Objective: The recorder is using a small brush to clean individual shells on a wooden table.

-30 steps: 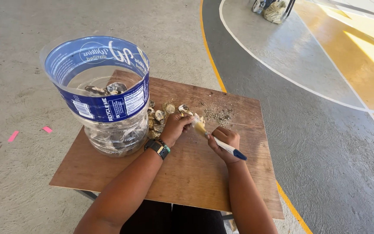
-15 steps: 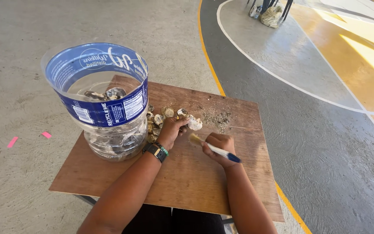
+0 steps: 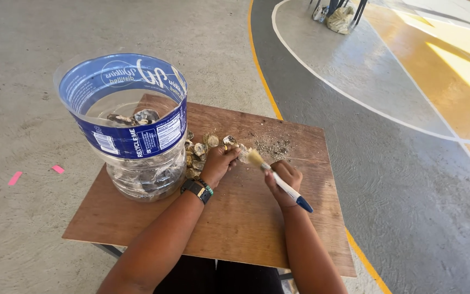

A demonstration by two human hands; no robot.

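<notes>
My left hand [image 3: 221, 161], with a dark watch on its wrist, grips a pale oyster shell [image 3: 243, 154] against the wooden board [image 3: 246, 218]. My right hand [image 3: 284, 179] holds a small brush [image 3: 278, 179] with a white handle and blue end. Its tan bristles touch the shell. Several more shells [image 3: 202, 149] lie in a loose pile just left of my left hand.
A large cut-open clear plastic jug [image 3: 131, 130] with a blue label stands at the board's left, shells in its bottom. Grit [image 3: 272, 147] is scattered at the board's far side. Concrete floor with yellow and white painted lines surrounds the board; bags [image 3: 339, 16] lie far off.
Both hands stayed over the shell. The brush shifted slightly along the shell between frames, and the view tilted a little.
</notes>
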